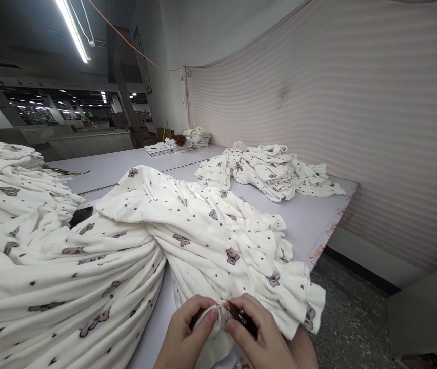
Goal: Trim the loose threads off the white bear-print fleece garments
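My left hand [190, 328] is closed, its thumb and finger pinching the edge of a white fleece garment [218, 230] printed with small bears and dark specks. My right hand [259, 333] is closed around small dark thread snips [243, 319]. Its fingertips meet the same pinched edge, close to the left thumb. The snips' tips are hidden by the fingers and cloth. From the hands, the garment spreads forward over the table in loose folds.
A large heap of the same printed fabric [68, 287] covers the left side. Another pile [268, 169] lies further back on the pale table [314, 220]. Folded stacks [197, 137] stand at the far edge. A black object [81, 215] sits among the cloth. Striped fabric [318, 102] hangs along the right.
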A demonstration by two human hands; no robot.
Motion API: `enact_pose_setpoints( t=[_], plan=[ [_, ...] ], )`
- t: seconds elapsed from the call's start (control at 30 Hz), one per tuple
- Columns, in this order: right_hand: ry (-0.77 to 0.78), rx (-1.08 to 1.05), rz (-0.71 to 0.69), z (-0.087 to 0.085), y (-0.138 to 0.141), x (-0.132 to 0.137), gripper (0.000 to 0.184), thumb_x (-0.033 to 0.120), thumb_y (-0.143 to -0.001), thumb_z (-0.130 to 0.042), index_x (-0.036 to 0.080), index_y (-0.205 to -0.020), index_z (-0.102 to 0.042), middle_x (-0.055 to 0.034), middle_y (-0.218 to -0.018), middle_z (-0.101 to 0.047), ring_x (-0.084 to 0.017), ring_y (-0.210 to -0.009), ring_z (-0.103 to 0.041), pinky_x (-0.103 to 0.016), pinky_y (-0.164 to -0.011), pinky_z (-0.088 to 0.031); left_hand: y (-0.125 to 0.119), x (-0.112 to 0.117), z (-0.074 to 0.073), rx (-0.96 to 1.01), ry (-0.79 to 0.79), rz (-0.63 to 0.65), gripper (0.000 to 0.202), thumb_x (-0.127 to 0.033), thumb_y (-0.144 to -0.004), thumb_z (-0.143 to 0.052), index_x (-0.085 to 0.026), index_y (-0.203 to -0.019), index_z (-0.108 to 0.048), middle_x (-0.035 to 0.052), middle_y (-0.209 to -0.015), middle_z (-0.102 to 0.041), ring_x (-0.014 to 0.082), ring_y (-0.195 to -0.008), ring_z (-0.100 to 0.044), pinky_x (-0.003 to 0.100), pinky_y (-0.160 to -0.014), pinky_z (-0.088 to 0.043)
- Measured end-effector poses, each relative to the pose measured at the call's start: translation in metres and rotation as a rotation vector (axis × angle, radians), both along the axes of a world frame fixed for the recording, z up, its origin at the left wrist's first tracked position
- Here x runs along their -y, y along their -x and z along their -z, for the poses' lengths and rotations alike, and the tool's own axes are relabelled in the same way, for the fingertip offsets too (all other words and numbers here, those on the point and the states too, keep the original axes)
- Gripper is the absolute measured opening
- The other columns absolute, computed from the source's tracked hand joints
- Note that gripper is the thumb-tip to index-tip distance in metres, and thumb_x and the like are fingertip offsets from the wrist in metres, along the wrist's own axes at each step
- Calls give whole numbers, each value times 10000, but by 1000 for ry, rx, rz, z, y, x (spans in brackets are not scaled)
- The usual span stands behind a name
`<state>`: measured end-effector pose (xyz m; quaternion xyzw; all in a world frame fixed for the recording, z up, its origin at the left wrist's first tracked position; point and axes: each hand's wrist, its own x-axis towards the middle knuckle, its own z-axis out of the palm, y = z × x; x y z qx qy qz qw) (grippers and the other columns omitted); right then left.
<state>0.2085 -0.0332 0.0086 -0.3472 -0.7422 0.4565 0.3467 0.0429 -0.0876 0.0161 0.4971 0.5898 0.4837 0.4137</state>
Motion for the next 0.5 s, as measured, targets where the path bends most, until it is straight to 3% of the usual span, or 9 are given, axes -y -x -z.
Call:
enact_pose_setpoints(
  t=[0.13,0.27,0.37,0.43,0.5],
  plan=[
    [-7,58,-45,-5,-4,-2,242,331,-867,-585,225,-1045,-709,-57,-876,-702,-207,-824,-647,-276,-725,-478,-3,-1,-6,-32,-10,65,227,-381,-847,-566,-191,-860,-690,39,-828,-695,197,-825,-624,270,-754,-466],
    [71,-1,-35,-4,2,-1,223,367,-859,-601,222,-899,-766,-48,-782,-728,-205,-752,-659,-275,-686,-487,-10,-2,-10,-162,-10,94,211,-348,-865,-533,-199,-836,-680,38,-793,-676,192,-782,-614,273,-722,-469],
    [163,-71,-14,6,0,-4,268,403,-854,-594,201,-812,-763,-40,-716,-716,-205,-713,-653,-272,-660,-492,-6,-2,-10,-272,-109,51,182,-335,-847,-558,-203,-789,-669,48,-797,-658,212,-815,-596,307,-762,-460],
    [192,-110,128,16,-7,-10,298,429,-854,-573,184,-819,-739,-52,-758,-710,-223,-761,-654,-287,-689,-503,6,-5,-13,-143,-192,-41,177,-345,-845,-560,-204,-765,-632,37,-762,-633,209,-809,-593,310,-758,-470],
    [152,-77,366,28,-17,-21,326,438,-821,-597,177,-990,-695,-85,-932,-698,-266,-908,-634,-331,-767,-500,21,-9,-18,160,-222,-147,177,-369,-888,-489,-228,-819,-570,-27,-608,-536,144,-583,-546,239,-575,-467]
  ],
)
